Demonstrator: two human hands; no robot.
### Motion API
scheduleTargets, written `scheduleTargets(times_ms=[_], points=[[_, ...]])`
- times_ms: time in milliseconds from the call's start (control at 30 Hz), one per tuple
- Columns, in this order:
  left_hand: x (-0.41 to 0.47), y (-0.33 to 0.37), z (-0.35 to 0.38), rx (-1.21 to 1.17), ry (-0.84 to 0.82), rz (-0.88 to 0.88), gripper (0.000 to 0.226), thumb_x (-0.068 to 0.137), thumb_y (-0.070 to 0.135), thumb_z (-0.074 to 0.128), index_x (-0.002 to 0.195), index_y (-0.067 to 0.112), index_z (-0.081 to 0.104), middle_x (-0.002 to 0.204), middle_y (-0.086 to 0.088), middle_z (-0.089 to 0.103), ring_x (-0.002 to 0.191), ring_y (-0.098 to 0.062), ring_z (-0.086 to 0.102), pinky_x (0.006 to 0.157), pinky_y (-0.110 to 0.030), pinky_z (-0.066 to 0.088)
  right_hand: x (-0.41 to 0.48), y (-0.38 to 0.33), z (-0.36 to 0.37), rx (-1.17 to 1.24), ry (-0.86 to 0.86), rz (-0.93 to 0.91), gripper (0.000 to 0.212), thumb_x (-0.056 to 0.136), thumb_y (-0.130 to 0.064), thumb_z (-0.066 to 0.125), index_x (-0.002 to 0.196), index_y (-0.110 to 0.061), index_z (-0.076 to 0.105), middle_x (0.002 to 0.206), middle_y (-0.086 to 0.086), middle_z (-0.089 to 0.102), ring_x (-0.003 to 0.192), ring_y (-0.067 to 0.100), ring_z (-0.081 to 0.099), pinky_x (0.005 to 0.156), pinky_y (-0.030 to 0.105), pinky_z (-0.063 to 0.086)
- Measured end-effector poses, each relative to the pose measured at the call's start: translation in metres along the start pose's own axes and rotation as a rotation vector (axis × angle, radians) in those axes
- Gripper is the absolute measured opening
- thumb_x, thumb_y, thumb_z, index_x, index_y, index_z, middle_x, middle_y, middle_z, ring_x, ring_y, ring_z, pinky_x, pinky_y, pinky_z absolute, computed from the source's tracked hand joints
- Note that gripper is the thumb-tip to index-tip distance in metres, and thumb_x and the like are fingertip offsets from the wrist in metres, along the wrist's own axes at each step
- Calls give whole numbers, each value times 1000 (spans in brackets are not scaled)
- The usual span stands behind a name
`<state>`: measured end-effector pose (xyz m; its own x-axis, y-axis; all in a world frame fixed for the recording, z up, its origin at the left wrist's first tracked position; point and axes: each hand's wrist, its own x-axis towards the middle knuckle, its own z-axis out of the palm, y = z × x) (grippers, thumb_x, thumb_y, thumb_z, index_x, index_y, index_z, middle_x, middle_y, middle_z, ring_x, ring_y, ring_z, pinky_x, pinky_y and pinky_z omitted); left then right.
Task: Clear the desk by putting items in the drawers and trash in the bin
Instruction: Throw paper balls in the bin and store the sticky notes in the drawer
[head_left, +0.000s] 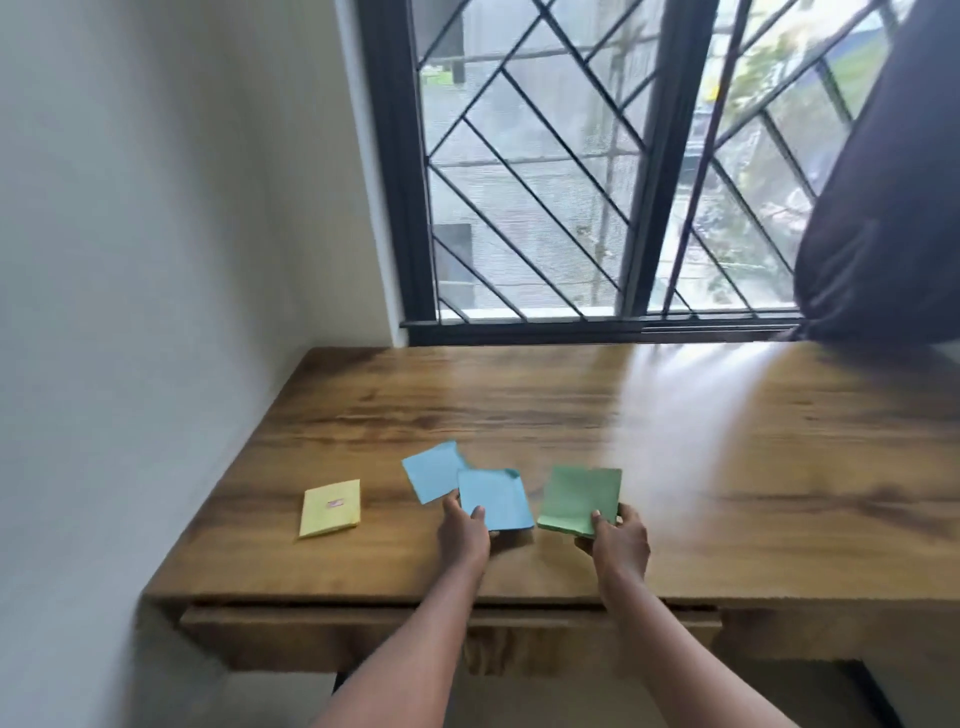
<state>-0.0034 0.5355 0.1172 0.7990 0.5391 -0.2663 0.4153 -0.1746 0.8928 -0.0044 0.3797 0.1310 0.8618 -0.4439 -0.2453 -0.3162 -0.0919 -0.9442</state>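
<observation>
My left hand (464, 535) pinches the nearer blue square paper pad (496, 501); my right hand (619, 540) grips the green square paper pad (579, 496).

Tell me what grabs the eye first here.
The coloured papers near the front edge of the desk stand out first. The left hand pinches the nearer blue note, and the right hand pinches the green pad beside it. A second blue note lies just behind, a yellow pad sits apart to the left, and a barred window fills the back.
</observation>
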Motion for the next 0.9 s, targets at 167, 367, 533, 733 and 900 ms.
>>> scheduleTargets(times_ms=[167, 367, 533, 733, 900], points=[[37, 18, 56, -34, -59, -16, 54, 91, 11, 57, 140, 12, 34, 135, -16, 50, 117, -32, 56, 94, -45, 51, 60, -8, -4, -100, 20, 17, 28, 88, -11, 58, 115, -5, 58, 109, 22, 66, 96, 40, 63, 88, 48, 51], [42, 52, 89, 218, -119, 13, 75, 93, 21, 55, 151, 10, 8, 150, -12, 33, 136, -27, 38, 109, -31, 33, 108, -25, -4, -199, 2, 42, 32, 91, -8, 52, 122, 3, 53, 121, 25, 60, 112, 39, 55, 90, 36, 42], [52, 50, 96, 479, 80, 192, 61, 95, 19, 51, 148, 13, 24, 156, -6, 14, 140, -20, 25, 114, -27, 25, 118, -21, 6, -335, 109, 56, 37, 92, -11, 49, 125, 4, 45, 130, 28, 47, 120, 43, 43, 100, 41, 36], [30, 13, 72, 521, 258, 380, 37, 85, 0, 59, 121, 7, 61, 140, -12, 45, 127, -29, 44, 106, -34, 35, 94, -4, 9, -454, 255, -70, 40, 89, -17, 54, 124, 0, 44, 132, 24, 35, 112, 43, 38, 96, 44, 34], [4, -25, 30, 571, 407, 573, 43, 48, -9, 84, 86, 7, 72, 100, -18, 67, 84, -34, 68, 72, -41, 57, 58, 16, 7, -509, 190, -282, 39, 89, -16, 55, 124, -2, 49, 137, 20, 35, 122, 39, 33, 100, 44, 32]])
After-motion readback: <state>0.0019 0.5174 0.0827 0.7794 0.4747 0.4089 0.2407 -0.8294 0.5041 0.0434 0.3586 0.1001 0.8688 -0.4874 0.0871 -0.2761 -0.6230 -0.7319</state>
